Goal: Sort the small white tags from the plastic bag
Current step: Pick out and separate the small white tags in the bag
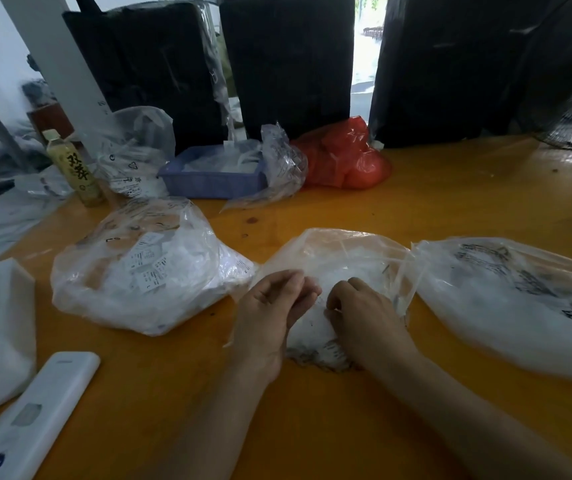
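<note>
Daylight comes from a bright gap far beyond the fingers (pixel 298 289); the picture is soft, with blurred, bent edges.

Only two bare forearms and hands of the person show, entering from the bottom edge of the head view. The left hand (pixel 270 306) and its forearm carry no sleeve, cuff, glove, watch or bracelet as far as the frame reaches; the arm is uncovered right down to the lower edge. The right hand (pixel 364 313) is likewise ungloved, its wrist and forearm uncovered, with no ring or band to be made out on the fingers that show. Fingernails look short and plain, though motion blur softens the detail. No clothing enters the picture anywhere.
</note>
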`<state>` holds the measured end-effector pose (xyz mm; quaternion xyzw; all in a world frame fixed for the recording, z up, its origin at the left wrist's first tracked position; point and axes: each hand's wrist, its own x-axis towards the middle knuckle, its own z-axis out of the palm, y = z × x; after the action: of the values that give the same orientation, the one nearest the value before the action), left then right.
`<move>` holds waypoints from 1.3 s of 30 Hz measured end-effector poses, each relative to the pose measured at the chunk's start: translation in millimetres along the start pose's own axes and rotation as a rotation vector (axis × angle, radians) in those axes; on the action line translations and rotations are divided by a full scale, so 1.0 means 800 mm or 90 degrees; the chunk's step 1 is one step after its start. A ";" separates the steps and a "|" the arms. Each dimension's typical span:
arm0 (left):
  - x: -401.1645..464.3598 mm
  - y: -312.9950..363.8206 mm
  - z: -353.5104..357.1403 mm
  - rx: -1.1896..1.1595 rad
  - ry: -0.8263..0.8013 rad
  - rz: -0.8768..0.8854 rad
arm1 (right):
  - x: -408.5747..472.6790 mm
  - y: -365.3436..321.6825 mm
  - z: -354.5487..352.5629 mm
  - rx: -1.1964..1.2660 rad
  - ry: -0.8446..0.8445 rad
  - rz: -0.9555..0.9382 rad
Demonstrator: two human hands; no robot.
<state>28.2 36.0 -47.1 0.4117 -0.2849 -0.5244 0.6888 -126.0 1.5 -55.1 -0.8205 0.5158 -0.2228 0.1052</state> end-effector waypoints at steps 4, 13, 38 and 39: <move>0.000 -0.001 -0.001 0.005 0.005 -0.011 | 0.002 0.011 -0.012 0.060 0.040 0.039; -0.001 0.001 -0.001 -0.002 -0.021 -0.024 | -0.008 0.015 -0.042 0.468 0.157 0.114; -0.006 -0.006 0.001 0.051 -0.030 -0.026 | -0.005 0.031 -0.039 0.626 0.127 0.143; -0.007 -0.005 0.001 0.060 -0.042 -0.024 | -0.006 0.031 -0.039 0.627 0.134 0.145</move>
<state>23.8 40.5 -50.2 0.4311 -0.3239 -0.5365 0.6492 -162.7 -3.7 -38.6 -0.5859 0.4434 -0.5075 0.4501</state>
